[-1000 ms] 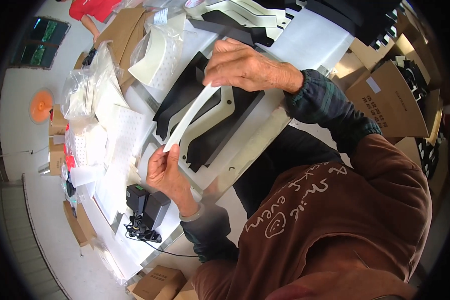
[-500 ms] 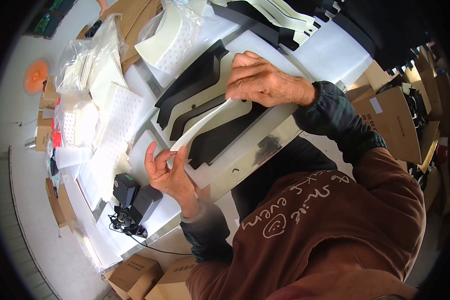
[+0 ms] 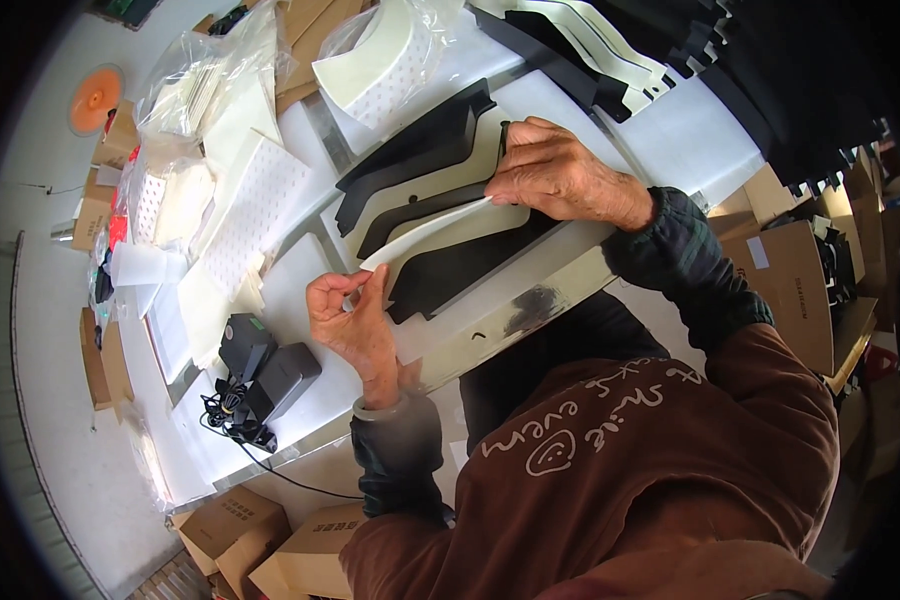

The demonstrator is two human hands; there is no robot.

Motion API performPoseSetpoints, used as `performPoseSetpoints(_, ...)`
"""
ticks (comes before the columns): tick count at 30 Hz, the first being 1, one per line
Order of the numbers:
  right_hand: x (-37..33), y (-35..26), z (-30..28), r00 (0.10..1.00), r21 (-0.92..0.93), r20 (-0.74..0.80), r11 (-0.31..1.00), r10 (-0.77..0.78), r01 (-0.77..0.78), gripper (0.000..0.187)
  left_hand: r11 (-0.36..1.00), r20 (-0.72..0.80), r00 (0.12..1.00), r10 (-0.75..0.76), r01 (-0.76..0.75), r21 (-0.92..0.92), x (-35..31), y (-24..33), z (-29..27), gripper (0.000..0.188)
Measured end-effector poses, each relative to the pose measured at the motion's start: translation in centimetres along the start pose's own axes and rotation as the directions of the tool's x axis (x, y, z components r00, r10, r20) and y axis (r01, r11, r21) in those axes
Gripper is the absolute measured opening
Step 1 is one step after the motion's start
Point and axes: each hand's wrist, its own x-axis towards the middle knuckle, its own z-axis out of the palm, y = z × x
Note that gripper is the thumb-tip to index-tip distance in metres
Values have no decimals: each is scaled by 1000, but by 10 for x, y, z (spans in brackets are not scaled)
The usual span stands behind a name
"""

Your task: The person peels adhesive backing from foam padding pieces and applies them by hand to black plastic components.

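Note:
A thin cream strip (image 3: 428, 229) is stretched between my two hands, slightly bowed. My left hand (image 3: 358, 318) pinches its near left end between thumb and fingertips. My right hand (image 3: 567, 180) grips the far right end, with the fingers curled over it. Just beneath the strip, on the table, lies a black moulded part (image 3: 407, 143) with angled, stepped edges. A cream layer (image 3: 445, 172) follows its shape. Closer to me is another broad black surface (image 3: 460, 262); whether it belongs to the same part I cannot tell.
Cream curved sheets (image 3: 370, 70) in clear plastic and dotted sheets (image 3: 255, 200) lie to the left. A black power adapter (image 3: 282, 380) with coiled cable sits near the table's left front. More black parts (image 3: 560, 60) are at the back. Cardboard boxes (image 3: 785, 290) stand at the right.
The whole view has shifted, with the table appearing further right. My left fingers have curled in closer around the strip's end. Both hands still hold the strip over the black part.

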Motion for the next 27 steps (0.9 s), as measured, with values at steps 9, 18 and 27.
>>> performPoseSetpoints(9,2,2,4,1000,-43,4,999,-11,11,25,999,9,1000,8,-8,35,3,-5,2,33)
performPoseSetpoints(18,14,-7,2,998,-124,32,991,-46,50,14,992,-12,999,38,-36,124,4,-9,-1,33)
performPoseSetpoints(27,16,-8,3,998,-148,22,987,-56,58,16,970,10,997,75,-76,231,5,-10,-1,32)
